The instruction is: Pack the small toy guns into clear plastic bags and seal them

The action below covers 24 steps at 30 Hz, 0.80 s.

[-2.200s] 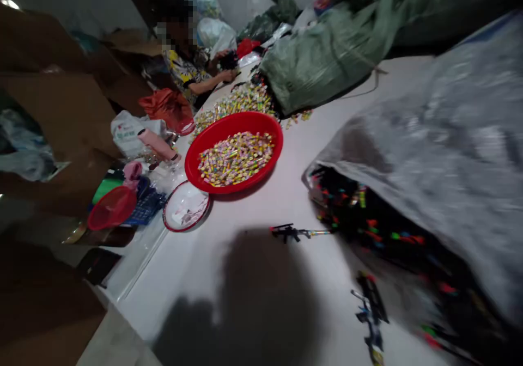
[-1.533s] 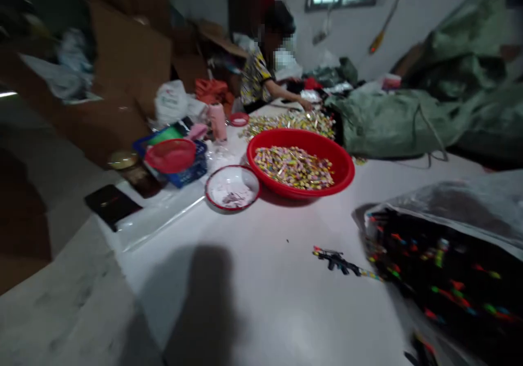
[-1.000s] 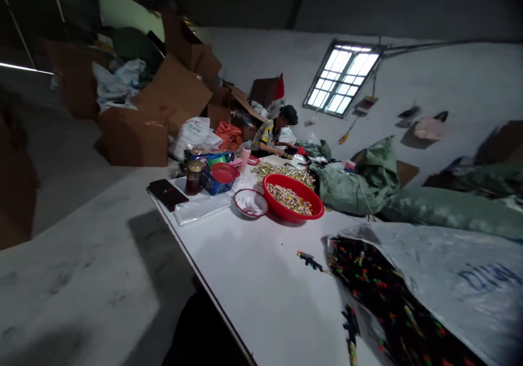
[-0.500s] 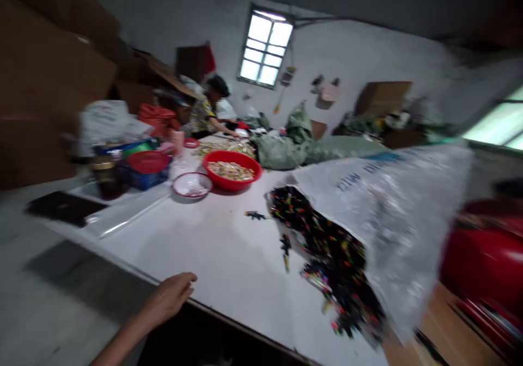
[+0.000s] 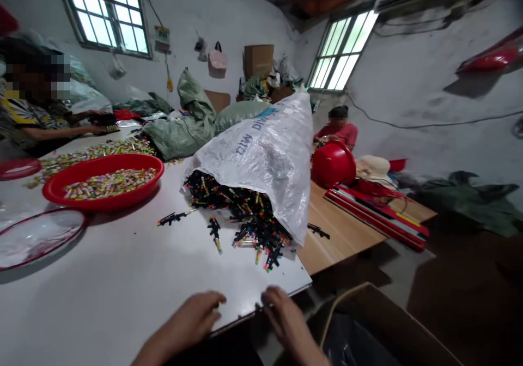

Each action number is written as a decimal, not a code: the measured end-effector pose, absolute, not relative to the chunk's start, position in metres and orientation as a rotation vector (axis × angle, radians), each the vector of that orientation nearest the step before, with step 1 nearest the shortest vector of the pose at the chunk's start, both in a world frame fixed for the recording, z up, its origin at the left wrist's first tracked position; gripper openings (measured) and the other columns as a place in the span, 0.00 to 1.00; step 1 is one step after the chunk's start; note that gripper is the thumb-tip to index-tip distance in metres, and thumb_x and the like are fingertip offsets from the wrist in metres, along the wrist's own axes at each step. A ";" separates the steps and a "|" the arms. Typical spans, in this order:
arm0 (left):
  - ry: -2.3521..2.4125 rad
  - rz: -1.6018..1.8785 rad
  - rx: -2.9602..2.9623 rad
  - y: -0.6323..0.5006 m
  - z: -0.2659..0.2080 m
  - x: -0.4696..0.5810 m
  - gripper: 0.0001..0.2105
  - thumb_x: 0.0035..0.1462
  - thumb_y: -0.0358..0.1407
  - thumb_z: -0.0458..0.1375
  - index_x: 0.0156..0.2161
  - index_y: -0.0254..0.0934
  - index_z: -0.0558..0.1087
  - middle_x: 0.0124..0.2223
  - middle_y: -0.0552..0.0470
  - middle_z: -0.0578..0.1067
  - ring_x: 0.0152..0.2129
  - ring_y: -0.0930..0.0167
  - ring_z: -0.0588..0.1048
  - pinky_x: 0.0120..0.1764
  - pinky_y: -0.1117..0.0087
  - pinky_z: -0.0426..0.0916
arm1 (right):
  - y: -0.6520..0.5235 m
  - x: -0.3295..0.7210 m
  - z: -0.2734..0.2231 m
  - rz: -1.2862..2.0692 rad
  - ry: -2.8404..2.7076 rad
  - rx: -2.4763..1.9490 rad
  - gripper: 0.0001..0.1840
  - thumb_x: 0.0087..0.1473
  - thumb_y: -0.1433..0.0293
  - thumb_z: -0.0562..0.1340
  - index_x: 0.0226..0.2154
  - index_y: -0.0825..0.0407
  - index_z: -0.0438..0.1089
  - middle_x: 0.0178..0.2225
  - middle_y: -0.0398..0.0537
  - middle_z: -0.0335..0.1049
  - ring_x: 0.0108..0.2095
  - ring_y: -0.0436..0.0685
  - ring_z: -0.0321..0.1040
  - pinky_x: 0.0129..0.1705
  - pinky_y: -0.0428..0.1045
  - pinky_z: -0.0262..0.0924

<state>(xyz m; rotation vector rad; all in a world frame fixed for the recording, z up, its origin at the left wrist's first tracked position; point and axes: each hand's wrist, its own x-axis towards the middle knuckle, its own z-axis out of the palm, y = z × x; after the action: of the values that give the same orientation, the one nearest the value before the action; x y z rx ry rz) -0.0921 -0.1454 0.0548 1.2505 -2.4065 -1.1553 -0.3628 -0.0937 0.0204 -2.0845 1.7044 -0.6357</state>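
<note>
My left hand (image 5: 198, 316) is over the front edge of the white table (image 5: 102, 279), its fingers loosely bent and apart with nothing between them. At the table's near corner, my right hand (image 5: 288, 319) is by the edge, fingers curved and parted; I see nothing in it. Beyond both hands, a large white woven sack (image 5: 265, 153) lies on its side with its mouth toward me. Out of it spills a heap of small black toy guns (image 5: 261, 230) with coloured tips. One toy gun (image 5: 214, 234) and another toy gun (image 5: 174, 218) lie apart from the heap.
To the left are a red basin (image 5: 102, 205) of small wrapped pieces and a red-rimmed white dish (image 5: 44, 257). A wooden table (image 5: 330, 246) adjoins at right, bearing a red long-bodied device (image 5: 379, 213). An open carton (image 5: 368, 295) stands below right. Two people work farther back.
The view has swung to the right, and my right hand has come into sight. My left hand is now nearer the table's front right corner. The sack and toy guns look unmoved.
</note>
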 end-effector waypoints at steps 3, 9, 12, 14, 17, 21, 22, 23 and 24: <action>-2.302 -1.064 1.267 -0.221 0.077 -0.082 0.21 0.57 0.43 0.49 0.51 0.34 0.69 0.45 0.43 0.76 0.39 0.64 0.73 0.44 0.65 0.67 | -0.143 -0.403 0.050 -1.055 2.012 -2.045 0.21 0.58 0.68 0.50 0.53 0.51 0.63 0.55 0.58 0.60 0.56 0.63 0.59 0.57 0.59 0.56; -1.812 -1.397 1.498 -0.367 0.122 -0.135 0.37 0.50 0.55 0.57 0.56 0.26 0.61 0.43 0.39 0.74 0.33 0.65 0.74 0.33 0.70 0.68 | -0.217 -0.462 0.035 -1.317 2.284 -1.432 0.41 0.47 0.66 0.63 0.59 0.67 0.51 0.57 0.71 0.55 0.59 0.70 0.51 0.60 0.63 0.49; -1.731 -1.441 1.424 -0.412 0.160 -0.182 0.32 0.59 0.51 0.49 0.53 0.17 0.61 0.45 0.37 0.71 0.36 0.69 0.73 0.37 0.71 0.67 | -0.228 -0.482 0.021 -1.246 1.808 -1.430 0.33 0.47 0.67 0.63 0.55 0.59 0.58 0.49 0.59 0.66 0.50 0.64 0.64 0.53 0.58 0.59; -1.787 -1.262 1.388 -0.438 0.193 -0.213 0.28 0.63 0.44 0.45 0.53 0.14 0.60 0.46 0.37 0.71 0.37 0.70 0.72 0.40 0.71 0.66 | -0.228 -0.501 0.017 -1.169 1.604 -1.382 0.31 0.45 0.67 0.64 0.53 0.55 0.60 0.47 0.53 0.69 0.45 0.60 0.68 0.49 0.55 0.63; -1.951 -0.974 1.427 -0.472 0.236 -0.253 0.22 0.64 0.40 0.44 0.54 0.24 0.63 0.49 0.38 0.71 0.38 0.68 0.72 0.40 0.69 0.69 | -0.230 -0.541 0.017 -1.066 1.901 -1.243 0.31 0.46 0.69 0.62 0.54 0.58 0.60 0.50 0.59 0.66 0.47 0.62 0.66 0.50 0.56 0.61; -2.523 -0.209 1.258 -0.500 0.253 -0.276 0.21 0.57 0.32 0.52 0.55 0.26 0.64 0.55 0.39 0.67 0.52 0.60 0.66 0.54 0.62 0.63 | -0.252 -0.583 0.003 -0.891 2.456 -1.490 0.25 0.51 0.68 0.56 0.51 0.62 0.63 0.51 0.64 0.62 0.52 0.65 0.59 0.55 0.57 0.54; -2.567 -0.073 1.263 -0.504 0.250 -0.276 0.24 0.54 0.31 0.56 0.57 0.26 0.63 0.58 0.38 0.64 0.55 0.57 0.62 0.56 0.59 0.59 | -0.258 -0.587 -0.004 -0.847 2.548 -1.554 0.24 0.53 0.66 0.55 0.51 0.61 0.63 0.51 0.64 0.62 0.52 0.65 0.59 0.54 0.57 0.54; -2.594 0.029 1.279 -0.508 0.246 -0.274 0.29 0.50 0.29 0.59 0.58 0.28 0.61 0.61 0.36 0.59 0.58 0.55 0.59 0.58 0.54 0.56 | -0.263 -0.590 -0.012 -0.813 2.616 -1.602 0.24 0.55 0.65 0.52 0.52 0.59 0.63 0.50 0.63 0.63 0.51 0.66 0.60 0.53 0.58 0.55; -2.626 0.111 1.286 -0.512 0.242 -0.271 0.33 0.47 0.30 0.62 0.60 0.30 0.59 0.64 0.36 0.55 0.59 0.53 0.56 0.58 0.49 0.53 | -0.266 -0.591 -0.021 -0.782 2.662 -1.649 0.24 0.56 0.63 0.50 0.51 0.58 0.63 0.49 0.62 0.63 0.50 0.66 0.60 0.51 0.59 0.56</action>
<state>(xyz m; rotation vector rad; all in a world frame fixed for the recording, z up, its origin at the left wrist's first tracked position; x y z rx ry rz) -0.2708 -0.5116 0.2421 1.2864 -2.6257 0.1109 -0.5909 -0.2661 -0.0208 -1.6486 2.6617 -0.7820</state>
